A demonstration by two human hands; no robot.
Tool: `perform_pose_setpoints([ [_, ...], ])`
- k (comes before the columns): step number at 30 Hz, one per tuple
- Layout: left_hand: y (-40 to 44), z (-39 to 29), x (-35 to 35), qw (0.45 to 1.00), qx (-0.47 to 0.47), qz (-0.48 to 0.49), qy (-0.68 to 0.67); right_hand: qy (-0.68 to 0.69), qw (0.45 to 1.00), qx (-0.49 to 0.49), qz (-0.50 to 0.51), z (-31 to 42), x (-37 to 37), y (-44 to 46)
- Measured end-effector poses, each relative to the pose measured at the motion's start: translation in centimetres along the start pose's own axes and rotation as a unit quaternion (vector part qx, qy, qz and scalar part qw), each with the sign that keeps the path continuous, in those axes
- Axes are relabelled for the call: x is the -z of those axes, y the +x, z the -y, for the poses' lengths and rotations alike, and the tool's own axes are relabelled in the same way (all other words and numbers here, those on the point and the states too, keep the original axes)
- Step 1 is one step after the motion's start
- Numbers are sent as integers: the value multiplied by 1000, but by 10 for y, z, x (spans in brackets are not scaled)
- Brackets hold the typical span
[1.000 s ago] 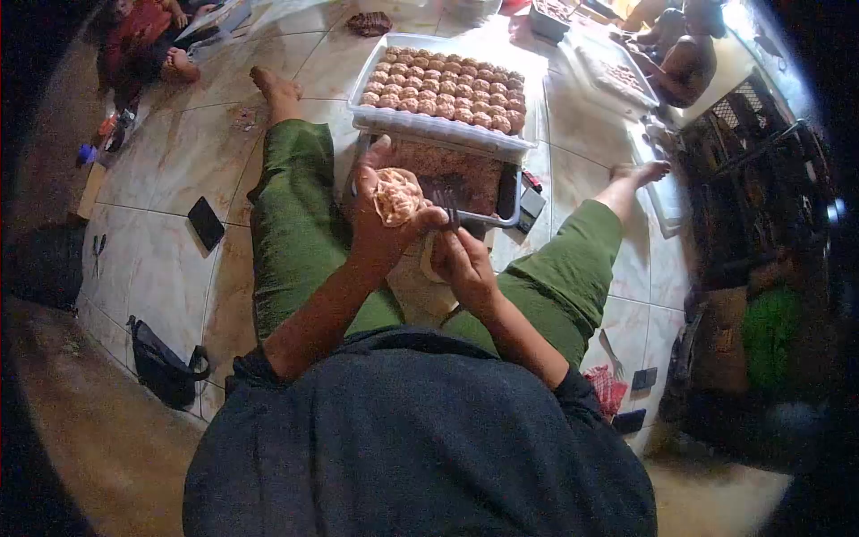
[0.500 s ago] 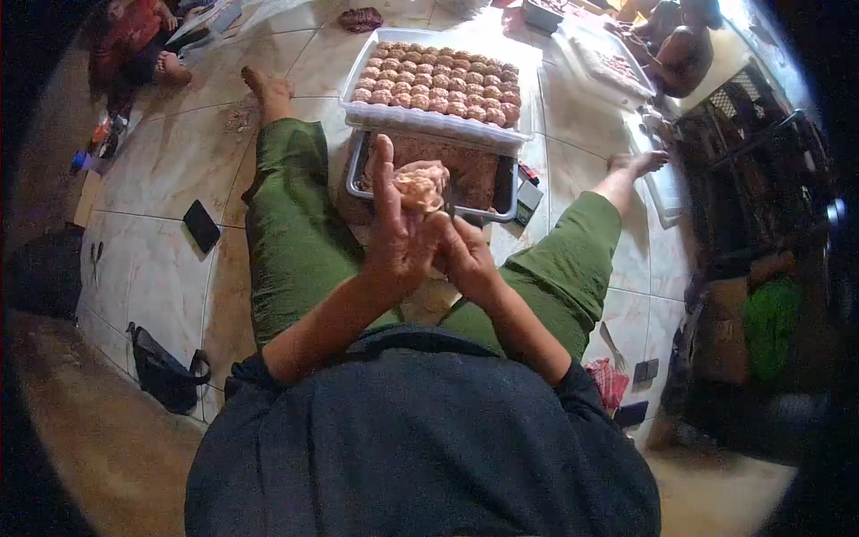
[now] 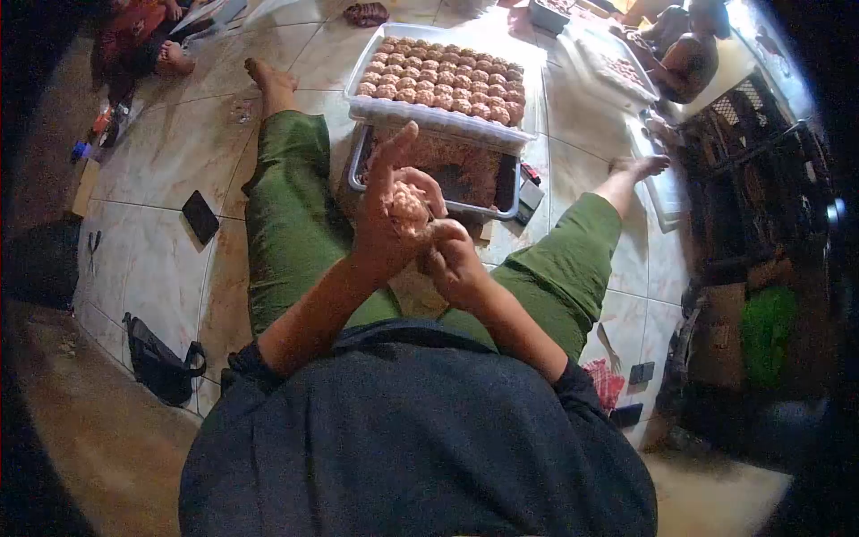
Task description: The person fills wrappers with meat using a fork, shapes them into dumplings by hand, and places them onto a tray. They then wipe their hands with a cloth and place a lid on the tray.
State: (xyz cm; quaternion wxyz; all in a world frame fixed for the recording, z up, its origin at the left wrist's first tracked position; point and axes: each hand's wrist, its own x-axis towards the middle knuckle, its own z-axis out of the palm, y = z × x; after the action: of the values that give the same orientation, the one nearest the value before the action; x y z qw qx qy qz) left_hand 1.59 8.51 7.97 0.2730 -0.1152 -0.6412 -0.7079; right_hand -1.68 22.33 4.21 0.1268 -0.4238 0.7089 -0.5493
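My left hand (image 3: 383, 228) cups a round dumpling (image 3: 409, 210) with a pale, ruffled wrapper and pinkish filling, its index finger stretched upward. Against the dumpling's right side, my right hand (image 3: 455, 259) is closed on a fork, of which only a small dark part shows. Just beyond my hands lies a grey tray (image 3: 513, 190) with a layer of minced filling (image 3: 479, 170), dark bare bottom showing in its middle. Behind and partly over it, a clear plastic tray (image 3: 358, 106) holds rows of several round dumplings (image 3: 447, 79).
My green-trousered legs spread either side of the trays. A phone (image 3: 200, 217) and black bag (image 3: 161, 362) lie left; a small box (image 3: 530, 199) sits by the grey tray. Co-workers (image 3: 689, 63) sit at the back right and back left. A dark rack (image 3: 761, 179) stands right.
The dumpling has turned in my left hand, whose fingers now curl more around it. The fork, clearly seen a second ago, is now mostly hidden by my right hand.
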Motion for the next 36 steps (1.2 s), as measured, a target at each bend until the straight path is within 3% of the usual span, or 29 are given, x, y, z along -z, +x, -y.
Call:
perform_pose_setpoints([
  [1, 0, 3, 3, 1000, 9, 0, 17, -33, 999, -5, 7, -1, 1, 2],
  [4, 4, 19, 15, 997, -20, -59, 48, 140, 988, -47, -40, 2, 0, -2],
  [6, 4, 19, 17, 994, -36, -78, 68, 142, 985, -88, -47, -2, -6, -8],
  [9, 1, 13, 14, 993, -29, -41, 107, 42, 998, 22, -44, -4, -23, -2],
  [13, 1, 12, 19, 979, -56, -36, 192, -143, 988, -30, 47, 3, -8, 12],
  [14, 4, 14, 19, 980, -83, -36, 178, -94, 995, 30, -13, 20, -2, 14],
  [15, 5, 15, 20, 980, -109, -36, 163, -122, 993, 3, -8, 18, 1, 15],
  [17, 9, 4, 20, 988, -39, -36, 145, -177, 983, -55, 5, 8, 19, 13],
  [18, 9, 1, 21, 990, -3, -36, 135, -190, 979, 57, -47, 16, 29, 17],
  [21, 17, 12, 36, 936, -149, 109, 300, -245, 962, 32, -113, 54, 48, 19],
  [24, 10, -3, 29, 959, 207, 81, 177, -248, 960, -56, -117, 71, 74, 11],
  [26, 7, 8, 28, 972, 78, 89, 202, -216, 970, -15, -108, 72, 78, 13],
  [28, 4, 10, 24, 975, 38, 98, 197, -188, 973, 72, -112, 60, 72, 17],
  [31, -2, 5, 24, 975, 88, 104, 178, -194, 978, 63, -38, 50, 61, 18],
  [33, -5, 8, 30, 971, 90, 107, 195, -212, 974, 71, -36, 45, 61, 18],
  [36, -6, 7, 25, 974, 169, 70, 135, -203, 974, 76, -65, 42, 69, 15],
])
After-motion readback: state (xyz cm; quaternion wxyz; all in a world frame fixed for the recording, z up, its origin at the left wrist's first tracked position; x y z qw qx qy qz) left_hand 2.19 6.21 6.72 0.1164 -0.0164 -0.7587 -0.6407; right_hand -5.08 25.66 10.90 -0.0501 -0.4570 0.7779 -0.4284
